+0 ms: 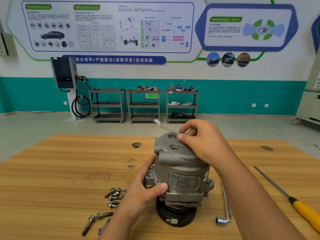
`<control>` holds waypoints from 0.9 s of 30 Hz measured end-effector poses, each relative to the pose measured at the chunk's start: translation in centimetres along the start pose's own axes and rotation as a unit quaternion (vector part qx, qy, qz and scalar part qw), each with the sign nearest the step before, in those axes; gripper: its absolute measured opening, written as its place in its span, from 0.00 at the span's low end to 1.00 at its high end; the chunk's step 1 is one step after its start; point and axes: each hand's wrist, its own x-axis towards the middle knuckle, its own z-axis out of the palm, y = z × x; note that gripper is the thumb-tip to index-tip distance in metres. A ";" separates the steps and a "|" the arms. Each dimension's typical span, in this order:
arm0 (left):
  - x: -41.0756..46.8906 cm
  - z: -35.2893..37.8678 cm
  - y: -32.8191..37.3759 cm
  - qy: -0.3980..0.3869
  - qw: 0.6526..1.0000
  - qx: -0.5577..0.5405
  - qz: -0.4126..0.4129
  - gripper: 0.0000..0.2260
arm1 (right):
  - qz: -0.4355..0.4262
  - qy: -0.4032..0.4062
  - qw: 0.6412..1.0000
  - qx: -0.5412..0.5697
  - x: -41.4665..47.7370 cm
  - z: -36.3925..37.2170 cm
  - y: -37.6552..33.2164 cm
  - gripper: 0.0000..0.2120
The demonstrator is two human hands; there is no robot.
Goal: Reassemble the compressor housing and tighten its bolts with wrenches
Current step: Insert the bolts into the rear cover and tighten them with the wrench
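The grey metal compressor housing (pixel 180 168) stands upright on its black pulley on the wooden table (pixel 52 170). My left hand (pixel 145 186) grips the housing's left side near a mounting ear. My right hand (pixel 199 141) rests over the housing's top right and pinches a thin silver wrench (pixel 165 127), whose blurred shaft points up and to the left. Two round ports show on the housing's top. Several loose bolts (pixel 113 197) lie on the table to the left of the housing, with three longer bolts (pixel 97 222) nearer me.
An L-shaped socket wrench (pixel 225 207) lies right of the housing. A yellow-handled screwdriver (pixel 294 203) lies further right. The table has two round holes. Three metal carts (pixel 143 104) and a wall charger stand at the far wall.
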 end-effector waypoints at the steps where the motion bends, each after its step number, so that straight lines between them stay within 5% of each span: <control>1: 0.0 0.0 0.1 -0.001 1.000 -0.001 0.001 0.33 | 0.024 -0.006 0.999 -0.035 0.6 -0.1 0.5 0.04; 4: -0.1 0.1 0.2 -0.002 1.000 -0.002 0.001 0.33 | 0.113 -0.038 0.991 -0.056 1.5 -0.6 2.1 0.14; 8: -0.1 0.0 0.1 0.004 1.000 0.017 0.005 0.33 | 0.200 -0.089 0.942 0.254 0.1 -1.0 5.0 0.12; 12: 0.0 -0.1 -0.2 0.004 1.000 0.015 0.006 0.38 | 0.085 0.138 0.862 0.481 -2.0 1.4 6.5 0.05; 15: 0.0 -0.1 -0.2 -0.003 1.000 0.017 0.007 0.36 | -0.107 0.277 0.869 0.397 -4.7 3.2 5.4 0.05; 20: 0.2 -0.2 -0.4 -0.024 1.000 0.009 0.013 0.38 | -0.262 0.186 0.942 0.093 -6.9 4.7 3.3 0.18; 23: -0.1 -0.2 0.0 -0.014 1.000 0.000 0.021 0.32 | -0.265 0.128 0.955 -0.029 -6.7 4.1 1.4 0.26; 27: -0.2 -0.1 0.3 -0.013 1.000 -0.008 0.018 0.33 | -0.139 0.040 0.982 -0.118 -4.6 2.6 -1.5 0.19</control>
